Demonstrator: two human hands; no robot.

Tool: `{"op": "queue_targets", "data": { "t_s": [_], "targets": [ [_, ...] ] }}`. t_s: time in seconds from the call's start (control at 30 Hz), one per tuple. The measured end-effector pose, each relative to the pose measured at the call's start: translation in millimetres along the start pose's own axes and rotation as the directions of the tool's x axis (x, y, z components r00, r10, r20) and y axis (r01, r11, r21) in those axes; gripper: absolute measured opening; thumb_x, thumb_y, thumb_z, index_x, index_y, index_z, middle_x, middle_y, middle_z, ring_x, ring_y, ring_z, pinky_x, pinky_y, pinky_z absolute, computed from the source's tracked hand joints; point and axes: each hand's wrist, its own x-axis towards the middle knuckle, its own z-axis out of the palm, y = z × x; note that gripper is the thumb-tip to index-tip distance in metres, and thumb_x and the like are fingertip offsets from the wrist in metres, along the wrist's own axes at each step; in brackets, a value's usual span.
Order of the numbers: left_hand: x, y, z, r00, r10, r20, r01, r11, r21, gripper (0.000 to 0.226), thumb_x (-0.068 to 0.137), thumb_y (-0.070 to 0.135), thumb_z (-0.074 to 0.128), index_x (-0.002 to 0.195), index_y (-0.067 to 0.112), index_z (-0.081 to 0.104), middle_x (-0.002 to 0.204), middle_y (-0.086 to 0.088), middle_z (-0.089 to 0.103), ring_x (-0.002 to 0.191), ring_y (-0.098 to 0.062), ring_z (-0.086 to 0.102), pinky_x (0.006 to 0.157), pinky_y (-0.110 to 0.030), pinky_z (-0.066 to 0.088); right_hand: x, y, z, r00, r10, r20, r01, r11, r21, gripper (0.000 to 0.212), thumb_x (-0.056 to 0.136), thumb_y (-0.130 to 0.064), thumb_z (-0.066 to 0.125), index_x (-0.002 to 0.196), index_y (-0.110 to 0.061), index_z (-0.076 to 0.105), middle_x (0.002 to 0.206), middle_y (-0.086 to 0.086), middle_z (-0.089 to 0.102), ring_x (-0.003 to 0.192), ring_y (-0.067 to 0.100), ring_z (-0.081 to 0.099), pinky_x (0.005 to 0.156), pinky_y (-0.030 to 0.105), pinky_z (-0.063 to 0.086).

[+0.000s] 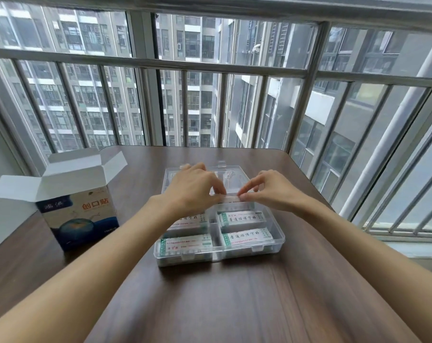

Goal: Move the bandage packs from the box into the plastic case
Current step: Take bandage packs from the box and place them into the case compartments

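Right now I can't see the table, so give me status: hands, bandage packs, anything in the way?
Both hands, left and right, pinch one bandage pack over the plastic case. Four packs visible inside. Box open, left of case. Nothing blocking.

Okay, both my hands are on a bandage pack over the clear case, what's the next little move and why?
Probably lower the pack straight down into the far right compartment and let go. Left hand and right hand pinch it just above the plastic case, whose nearer compartments already hold packs, so that slot seems the open one.
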Motion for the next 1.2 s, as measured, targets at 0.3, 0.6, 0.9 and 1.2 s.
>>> {"op": "queue_targets", "data": {
  "t_s": [0.3, 0.6, 0.9, 1.2],
  "targets": [
    [14.0, 8.1, -7.7, 0.985, 0.066, 0.158, -0.102, 0.967, 0.232, 0.024, 0.093, 0.031, 0.050, 0.096, 0.023, 0.073, 0.097, 0.003, 0.069, 0.099, -0.019, 0.056, 0.079, -0.029, 0.032, 15.6, -8.0, -19.5, 0.971, 0.233, 0.055, -0.207, 0.932, -0.298, 0.028, 0.076, -0.038, 0.073, 0.095, -0.018, 0.075, 0.096, 0.001, 0.071, 0.092, 0.020, 0.064, 0.084, 0.036, 0.053],
    [16.1, 10.2, -17.8, 0.981, 0.036, 0.188, -0.059, 0.991, 0.118, 0.019, 0.091, 0.030, 0.059, 0.106, 0.030, 0.071, 0.107, 0.012, 0.069, 0.099, -0.014, 0.062, 0.072, -0.023, 0.039, 18.1, -27.4, -15.6, 0.932, 0.348, 0.101, -0.272, 0.857, -0.437, 0.030, 0.075, -0.044, 0.074, 0.070, -0.020, 0.057, 0.077, -0.004, 0.057, 0.082, 0.019, 0.055, 0.073, 0.030, 0.041],
    [-23.4, 19.0, -15.0, 0.995, -0.072, -0.061, 0.063, 0.987, -0.146, 0.023, 0.086, 0.050, 0.062, 0.094, 0.032, 0.074, 0.070, 0.019, 0.052, 0.072, -0.006, 0.050, 0.054, -0.017, 0.031, -29.1, -30.2, -36.3, 0.955, 0.286, 0.084, -0.219, 0.865, -0.452, 0.028, 0.079, -0.046, 0.070, 0.090, -0.020, 0.073, 0.094, -0.002, 0.072, 0.086, 0.017, 0.064, 0.072, 0.032, 0.052],
    [-20.1, 30.0, -10.0, 0.992, -0.061, 0.109, 0.061, 0.998, 0.006, 0.033, 0.088, 0.055, 0.056, 0.104, 0.031, 0.073, 0.100, 0.003, 0.068, 0.091, -0.019, 0.059, 0.067, -0.027, 0.033, -23.0, -52.9, -13.2, 0.939, 0.318, 0.133, -0.155, 0.734, -0.662, 0.013, 0.088, -0.029, 0.059, 0.094, -0.020, 0.052, 0.081, -0.002, 0.051, 0.080, 0.020, 0.050, 0.067, 0.030, 0.036]
  ]
}}
